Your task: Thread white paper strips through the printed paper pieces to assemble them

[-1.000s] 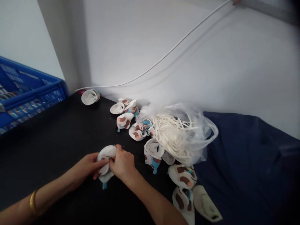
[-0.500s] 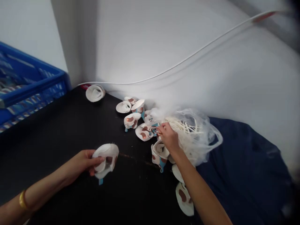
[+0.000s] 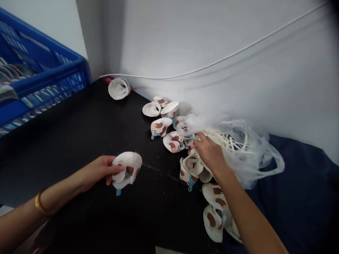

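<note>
My left hand (image 3: 107, 169) pinches the edge of a white fabric piece with brown patches (image 3: 132, 160) and a small blue tab, held above the black table (image 3: 87, 137). My right hand (image 3: 209, 148) has its fingers closed at the row of similar spotted pieces, near one with a blue strip (image 3: 174, 141); what lies between the fingertips is too small to make out. Beside that hand sits a clear plastic bag (image 3: 254, 158) with thin cream strips (image 3: 230, 141) in it.
A blue crate (image 3: 53, 76) holding stacked pieces stands at the left. One cupped white piece (image 3: 119, 89) lies at the table's far corner. Along the wall runs a white cable (image 3: 185, 73). Dark blue cloth (image 3: 299, 183) covers the right side.
The view has shifted, so the table's contents appear displaced. My left hand still holds its piece; my right hand stays by the row, its fingers less clearly around a thin dark item seen earlier.
</note>
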`<move>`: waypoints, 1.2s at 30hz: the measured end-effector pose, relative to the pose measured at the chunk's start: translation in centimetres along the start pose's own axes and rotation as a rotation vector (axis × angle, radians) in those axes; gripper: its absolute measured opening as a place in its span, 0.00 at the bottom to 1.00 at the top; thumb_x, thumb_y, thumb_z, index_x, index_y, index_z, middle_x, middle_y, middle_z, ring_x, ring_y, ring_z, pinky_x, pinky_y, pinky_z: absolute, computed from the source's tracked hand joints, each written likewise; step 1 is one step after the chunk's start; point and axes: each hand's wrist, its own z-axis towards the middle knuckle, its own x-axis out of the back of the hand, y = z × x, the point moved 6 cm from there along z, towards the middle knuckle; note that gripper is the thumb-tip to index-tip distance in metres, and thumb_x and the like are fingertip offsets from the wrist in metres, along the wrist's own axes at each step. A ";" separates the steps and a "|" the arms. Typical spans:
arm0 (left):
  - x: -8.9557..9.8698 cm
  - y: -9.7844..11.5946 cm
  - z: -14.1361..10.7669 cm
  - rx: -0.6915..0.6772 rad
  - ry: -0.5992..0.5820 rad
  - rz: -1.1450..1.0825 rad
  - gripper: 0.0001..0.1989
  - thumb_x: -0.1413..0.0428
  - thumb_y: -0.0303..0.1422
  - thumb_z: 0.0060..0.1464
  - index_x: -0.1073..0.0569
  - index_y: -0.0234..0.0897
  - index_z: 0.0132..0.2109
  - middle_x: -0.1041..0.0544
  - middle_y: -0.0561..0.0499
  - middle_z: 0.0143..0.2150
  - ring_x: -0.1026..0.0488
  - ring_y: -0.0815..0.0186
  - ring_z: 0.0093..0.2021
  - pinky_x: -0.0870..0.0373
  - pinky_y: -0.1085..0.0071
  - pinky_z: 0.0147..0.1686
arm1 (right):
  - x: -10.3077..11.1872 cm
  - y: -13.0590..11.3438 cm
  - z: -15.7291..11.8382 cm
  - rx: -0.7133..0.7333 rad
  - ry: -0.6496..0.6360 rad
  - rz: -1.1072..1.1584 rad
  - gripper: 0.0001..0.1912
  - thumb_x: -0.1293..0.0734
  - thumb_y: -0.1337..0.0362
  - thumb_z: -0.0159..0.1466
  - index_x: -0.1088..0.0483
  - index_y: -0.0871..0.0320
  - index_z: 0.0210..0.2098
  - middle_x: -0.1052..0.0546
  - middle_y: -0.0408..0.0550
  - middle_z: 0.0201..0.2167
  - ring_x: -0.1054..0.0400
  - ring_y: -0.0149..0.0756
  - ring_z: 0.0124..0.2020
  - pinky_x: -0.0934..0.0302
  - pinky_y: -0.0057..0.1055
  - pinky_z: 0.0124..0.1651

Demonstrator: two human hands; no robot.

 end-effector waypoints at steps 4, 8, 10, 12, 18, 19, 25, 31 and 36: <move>0.1 0.2 -0.3 -0.003 0.009 0.008 0.18 0.36 0.46 0.47 0.20 0.35 0.36 0.24 0.50 0.28 0.38 0.71 0.20 0.41 0.76 0.19 | -0.3 0.4 -0.5 0.046 0.039 0.032 0.12 0.40 0.68 0.68 0.26 0.53 0.47 0.32 0.47 0.61 0.32 0.40 0.49 0.40 0.30 0.29; -0.1 0.3 -0.3 -0.026 -0.019 -0.015 0.17 0.36 0.45 0.48 0.20 0.35 0.36 0.25 0.50 0.28 0.37 0.71 0.22 0.39 0.76 0.19 | -0.4 0.9 -0.7 0.091 0.020 0.035 0.16 0.39 0.69 0.67 0.27 0.54 0.51 0.34 0.49 0.63 0.32 0.43 0.50 0.38 0.31 0.30; -0.1 0.3 -0.2 -0.026 -0.017 -0.023 0.17 0.36 0.45 0.47 0.21 0.34 0.35 0.26 0.50 0.28 0.36 0.70 0.23 0.39 0.76 0.19 | -0.4 1.1 -0.8 0.111 0.012 0.032 0.14 0.40 0.69 0.66 0.25 0.54 0.46 0.34 0.50 0.63 0.33 0.43 0.51 0.39 0.31 0.29; 0.0 0.2 -0.1 -0.028 0.001 -0.027 0.17 0.35 0.45 0.46 0.22 0.34 0.34 0.27 0.51 0.27 0.36 0.70 0.22 0.39 0.76 0.19 | -0.3 1.2 -0.9 0.129 0.044 0.056 0.13 0.41 0.69 0.67 0.25 0.54 0.43 0.33 0.48 0.62 0.32 0.42 0.52 0.40 0.30 0.29; 0.0 0.4 -0.2 -0.039 0.005 -0.043 0.19 0.36 0.45 0.48 0.22 0.32 0.37 0.27 0.51 0.27 0.37 0.72 0.21 0.40 0.77 0.18 | 0.2 -0.2 -1.4 0.170 0.200 0.090 0.16 0.43 0.67 0.70 0.26 0.53 0.49 0.29 0.47 0.59 0.31 0.41 0.50 0.38 0.32 0.32; -0.1 0.4 -0.3 -0.040 -0.003 -0.045 0.19 0.36 0.45 0.48 0.22 0.32 0.37 0.27 0.51 0.27 0.37 0.72 0.22 0.40 0.77 0.18 | 0.4 -0.3 -1.4 0.173 0.199 0.074 0.17 0.42 0.69 0.69 0.27 0.54 0.51 0.29 0.48 0.59 0.31 0.42 0.50 0.38 0.32 0.32; 0.1 0.3 -0.4 -0.020 0.001 -0.012 0.18 0.36 0.46 0.49 0.22 0.33 0.35 0.27 0.51 0.27 0.38 0.73 0.21 0.40 0.77 0.18 | 0.6 2.2 -0.5 0.161 0.070 -0.019 0.14 0.39 0.71 0.67 0.25 0.55 0.46 0.28 0.48 0.59 0.31 0.45 0.48 0.41 0.32 0.29; 0.1 0.3 -0.2 0.010 -0.001 -0.020 0.18 0.35 0.46 0.48 0.22 0.33 0.35 0.26 0.51 0.27 0.38 0.74 0.20 0.41 0.78 0.18 | 0.2 0.0 -1.0 0.191 0.120 0.512 0.09 0.37 0.66 0.69 0.24 0.56 0.41 0.21 0.48 0.44 0.27 0.39 0.44 0.36 0.31 0.40; 0.0 0.3 -0.4 0.018 0.002 -0.028 0.18 0.35 0.46 0.49 0.21 0.34 0.37 0.25 0.50 0.28 0.38 0.73 0.22 0.41 0.79 0.18 | 1.0 -7.6 -3.6 0.199 -0.053 0.923 0.09 0.38 0.67 0.68 0.25 0.55 0.39 0.21 0.43 0.34 0.27 0.32 0.34 0.38 0.27 0.38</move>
